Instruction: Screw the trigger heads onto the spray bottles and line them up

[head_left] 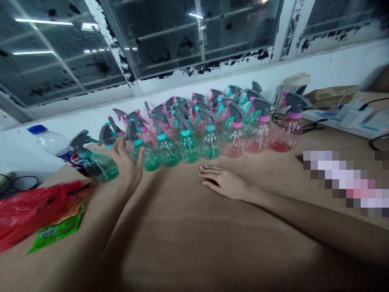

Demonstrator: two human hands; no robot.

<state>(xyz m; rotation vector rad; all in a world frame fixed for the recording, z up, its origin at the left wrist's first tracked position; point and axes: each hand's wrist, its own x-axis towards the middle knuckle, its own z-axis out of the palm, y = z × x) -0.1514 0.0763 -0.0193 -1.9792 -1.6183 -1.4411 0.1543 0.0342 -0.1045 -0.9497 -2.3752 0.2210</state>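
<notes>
Green spray bottles (150, 158) stand just beside your raised left hand (127, 166); your right hand (223, 182) lies flat on the bench (182, 227), just short of the pink bottles (234, 142). Your fingers (121, 144) on both hands are released, holding nothing.

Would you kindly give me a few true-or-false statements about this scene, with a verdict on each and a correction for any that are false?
1. The left hand is gripping a spray bottle. False: it is raised and open, fingers spread, beside the green-filled spray bottles, holding none.
2. The right hand rests palm down on the tabletop. True.
3. The pink-collared spray bottles hold reddish liquid. True.
4. The red plastic bag lies at the far right of the tabletop. False: it lies at the left, beside a green packet.
</notes>
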